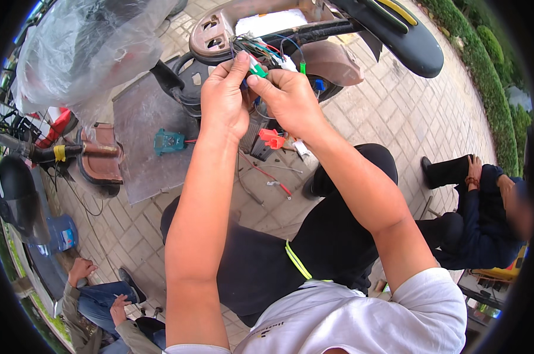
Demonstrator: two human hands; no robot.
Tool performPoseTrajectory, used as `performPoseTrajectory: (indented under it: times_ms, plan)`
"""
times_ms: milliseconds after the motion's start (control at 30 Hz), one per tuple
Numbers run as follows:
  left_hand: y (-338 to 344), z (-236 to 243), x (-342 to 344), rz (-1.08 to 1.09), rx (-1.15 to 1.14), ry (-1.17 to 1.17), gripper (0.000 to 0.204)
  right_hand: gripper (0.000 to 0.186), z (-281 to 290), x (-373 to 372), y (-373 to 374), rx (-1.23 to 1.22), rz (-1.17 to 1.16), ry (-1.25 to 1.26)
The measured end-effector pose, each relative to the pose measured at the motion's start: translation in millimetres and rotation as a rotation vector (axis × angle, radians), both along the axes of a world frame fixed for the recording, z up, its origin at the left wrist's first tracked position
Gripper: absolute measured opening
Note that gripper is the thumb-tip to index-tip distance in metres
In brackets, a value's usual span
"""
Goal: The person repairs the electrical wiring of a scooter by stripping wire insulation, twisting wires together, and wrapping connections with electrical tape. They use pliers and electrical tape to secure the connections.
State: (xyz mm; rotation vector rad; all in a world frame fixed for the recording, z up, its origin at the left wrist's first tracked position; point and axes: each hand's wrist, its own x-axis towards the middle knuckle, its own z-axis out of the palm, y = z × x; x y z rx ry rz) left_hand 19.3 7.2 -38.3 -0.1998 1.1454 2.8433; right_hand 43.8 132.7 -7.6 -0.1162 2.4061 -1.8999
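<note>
Both my hands are raised together over a scooter's open body (211,36). My left hand (224,97) pinches a green and white connector (257,69) among a bundle of coloured wires (258,46). My right hand (287,97) has its thumb and fingers closed on the same connector from the right. A green connector (303,68), a blue one (320,85) and a red one (271,138) are around them. Loose red and grey wires (276,183) are lower down, below the red connector.
A teal device (169,141) is on a grey panel (140,171). Crumpled plastic sheeting (81,53) covers the upper left, near rusty scooter parts (98,162) and a water jug (63,233). Seated people are at lower left (101,312) and right (479,212). A hedge (488,82) borders the paving.
</note>
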Motion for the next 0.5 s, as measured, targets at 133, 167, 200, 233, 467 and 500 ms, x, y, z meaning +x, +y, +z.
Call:
performPoseTrajectory:
  times_ms: [133,167,200,233,467,500]
  plan:
    - [-0.8,1.1,-0.1,-0.052,0.065,0.001,0.018,0.037,-12.6,-0.1,-2.3,0.001,-0.087,0.152]
    - [0.1,0.9,0.1,-0.053,0.076,-0.009,0.017,0.037,-14.3,-1.1,-3.0,0.007,-0.093,0.18]
    - [0.6,0.0,0.7,-0.051,0.088,-0.021,0.017,0.038,-16.4,-2.0,-4.3,0.014,-0.096,0.205]
    - [1.3,-0.6,0.8,-0.041,0.103,-0.029,0.016,0.038,-17.5,-2.4,-4.8,0.02,-0.1,0.231]
    - [6.4,-0.7,3.3,-0.013,0.16,0.014,0.014,0.037,-13.6,-3.0,-4.7,0.18,-0.076,0.218]
    - [6.0,0.2,2.6,-0.018,0.152,0.023,0.014,0.037,-12.8,-4.1,-3.4,0.187,-0.064,0.206]
